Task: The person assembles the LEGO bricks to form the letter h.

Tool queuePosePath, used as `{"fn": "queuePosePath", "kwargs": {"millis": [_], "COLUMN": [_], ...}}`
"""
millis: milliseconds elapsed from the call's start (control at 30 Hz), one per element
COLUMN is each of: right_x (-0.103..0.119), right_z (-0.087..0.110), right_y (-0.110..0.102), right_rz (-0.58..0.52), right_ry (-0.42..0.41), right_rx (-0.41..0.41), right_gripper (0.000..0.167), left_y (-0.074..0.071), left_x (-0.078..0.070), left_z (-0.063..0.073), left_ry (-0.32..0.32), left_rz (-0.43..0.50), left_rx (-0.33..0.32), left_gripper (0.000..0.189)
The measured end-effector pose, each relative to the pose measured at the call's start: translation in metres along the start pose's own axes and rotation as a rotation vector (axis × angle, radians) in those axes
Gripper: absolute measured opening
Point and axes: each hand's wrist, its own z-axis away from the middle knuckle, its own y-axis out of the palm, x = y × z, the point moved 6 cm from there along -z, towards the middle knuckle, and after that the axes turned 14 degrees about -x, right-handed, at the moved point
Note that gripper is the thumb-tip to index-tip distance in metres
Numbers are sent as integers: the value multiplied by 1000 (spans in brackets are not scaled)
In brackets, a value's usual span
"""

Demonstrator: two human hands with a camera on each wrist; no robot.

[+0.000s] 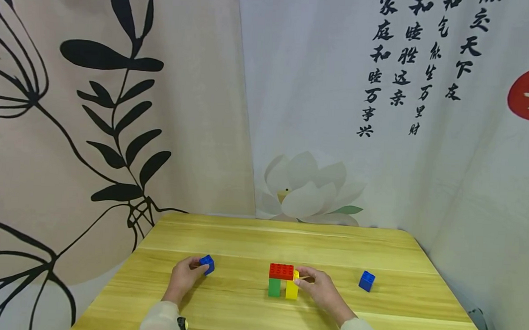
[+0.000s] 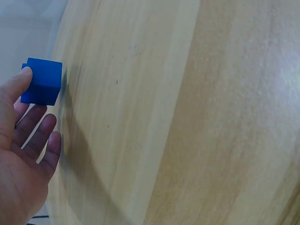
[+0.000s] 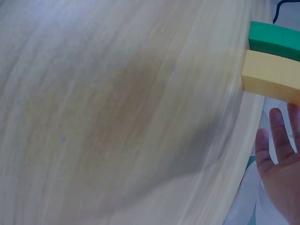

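Note:
A small block build stands mid-table: a red brick [image 1: 281, 271] lies across a green brick [image 1: 274, 288] and a yellow brick [image 1: 291, 290]. My right hand [image 1: 302, 281] rests at the yellow brick's right side. In the right wrist view the right hand [image 3: 279, 140] has straight fingers just below the yellow brick [image 3: 269, 77] and green brick [image 3: 274, 41]. My left hand [image 1: 197, 267] is at a loose blue brick [image 1: 207, 264]. The left wrist view shows the thumb touching the blue brick [image 2: 43, 82], while the left hand [image 2: 35, 110] keeps its other fingers straight and spread.
A second blue brick [image 1: 366, 281] sits alone to the right of the build. The wooden table [image 1: 287, 241] is boxed in by printed cloth hangings at the back and on both sides.

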Motion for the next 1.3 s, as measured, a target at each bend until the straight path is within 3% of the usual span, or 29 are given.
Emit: {"fn": "queuePosePath", "kwargs": {"millis": [333, 633, 1033, 1300], "right_x": [-1, -1, -2, -3], "right_z": [0, 1, 0, 0], "right_y": [0, -1, 0, 0], "right_rz": [-2, -18, -9, -18], "right_ry": [6, 18, 8, 1], "right_rx": [1, 0, 0, 1], "right_gripper": [44, 43, 43, 44], "left_y": [3, 11, 27, 34], "left_x": [-8, -21, -47, -65], "left_z": [-3, -3, 1, 6], "left_ry": [-2, 15, 41, 61], "left_rz": [10, 103, 186, 191], "left_rx": [-21, -11, 74, 103], "left_gripper": [40, 38, 42, 44]}}
